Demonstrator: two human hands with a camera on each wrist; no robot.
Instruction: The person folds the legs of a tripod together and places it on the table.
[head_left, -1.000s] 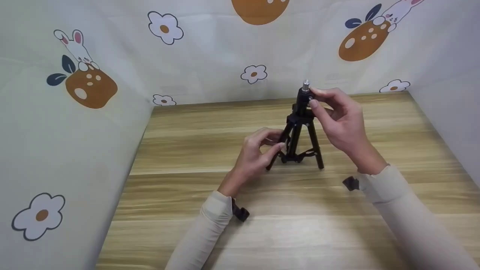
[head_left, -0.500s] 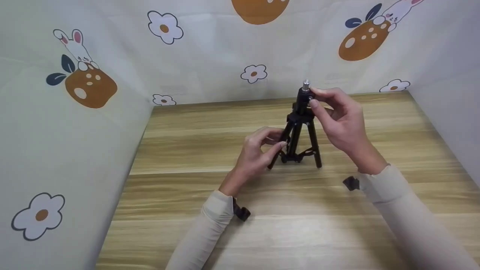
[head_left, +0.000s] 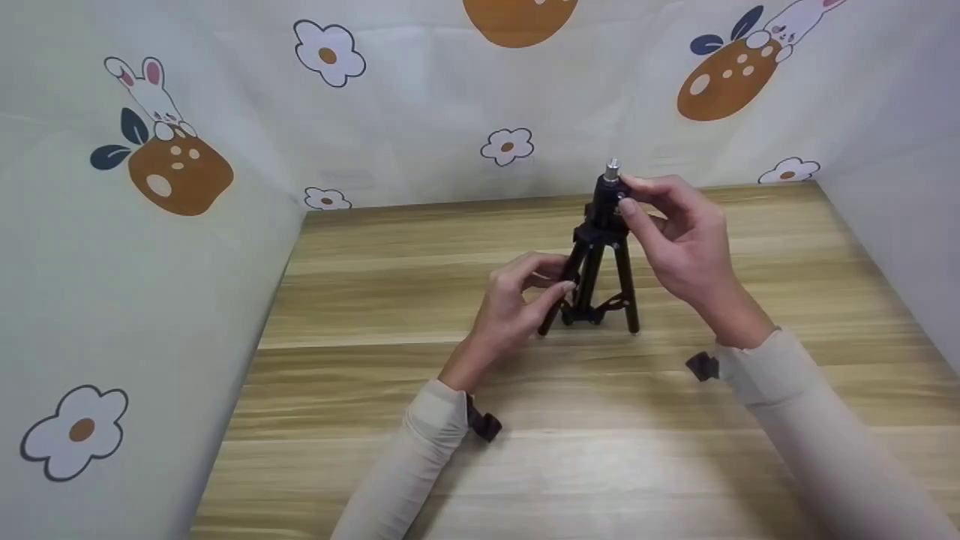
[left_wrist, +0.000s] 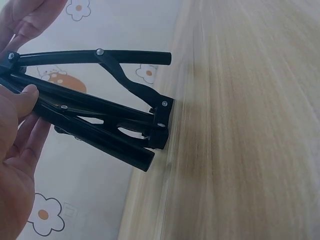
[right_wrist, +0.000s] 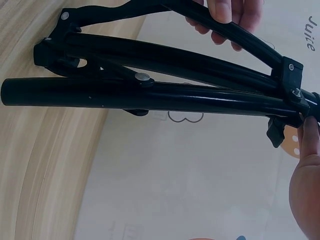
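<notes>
A small black tripod [head_left: 590,274] stands upright over the wooden table in the head view, its legs spread at a narrow angle and a silver screw tip [head_left: 613,171] on top. My left hand [head_left: 510,307] pinches the left leg between thumb and fingers. Up at the head of the tripod, my right hand [head_left: 690,247] grips the black collar with thumb and fingertips. The left wrist view shows the hinged braces [left_wrist: 135,82] joining the legs to a lower bracket [left_wrist: 162,120] close over the tabletop. In the right wrist view, a small knob [right_wrist: 276,131] sticks out below the collar.
The wooden table [head_left: 600,465] reaches back to a pale cloth wall [head_left: 420,112] printed with flowers, rabbits and orange fruit. Similar cloth rises at the left and right. Black wrist mounts [head_left: 486,427] show at both cuffs.
The tripod's legs have drawn slightly closer together, both feet shifting inward. My left hand has moved a little inward with the left leg; the right hand stays in place.
</notes>
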